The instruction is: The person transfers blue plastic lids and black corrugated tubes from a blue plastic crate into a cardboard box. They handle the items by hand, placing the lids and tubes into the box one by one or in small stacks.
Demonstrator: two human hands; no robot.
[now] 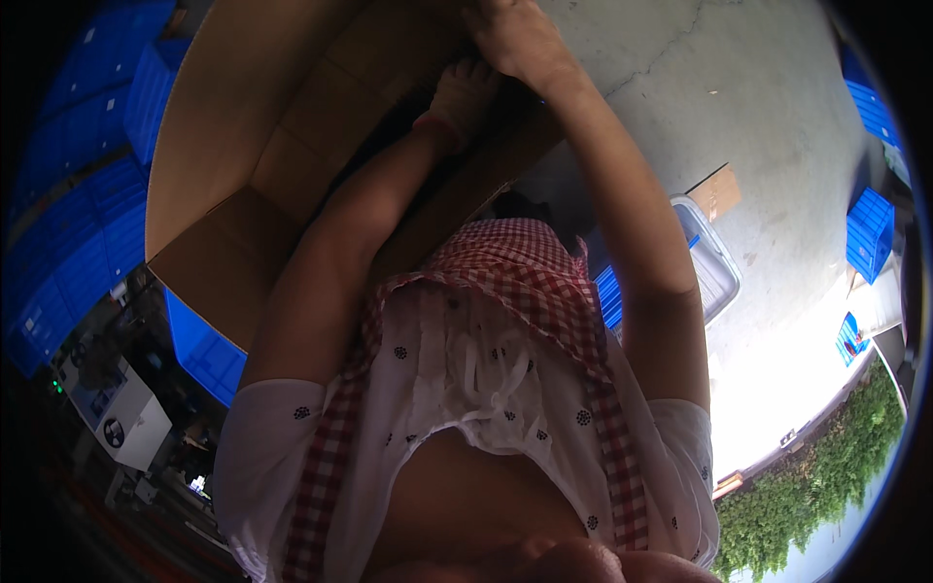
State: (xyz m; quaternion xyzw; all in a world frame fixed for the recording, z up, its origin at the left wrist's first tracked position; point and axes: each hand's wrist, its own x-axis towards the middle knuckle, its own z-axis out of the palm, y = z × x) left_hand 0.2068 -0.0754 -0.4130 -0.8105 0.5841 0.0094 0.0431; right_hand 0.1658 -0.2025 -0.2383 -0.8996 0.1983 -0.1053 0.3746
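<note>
My left arm reaches down into a large open cardboard box (219,126). My left hand (465,92), in a pale glove with a pink cuff, lies with fingers stretched out over dark material (374,160) in the box. Shadow hides what that material is. My right hand (517,41) is at the top edge of the view, by the box's right side and just beyond my left hand. Its fingers are bent and partly out of sight, so whether they grip anything does not show.
Blue plastic crates (83,228) are stacked at the left. On the concrete floor (777,117) at the right lie a cardboard piece (717,192) and a clear plastic bin (724,272) beside my right arm. Another blue crate (868,233) stands farther right.
</note>
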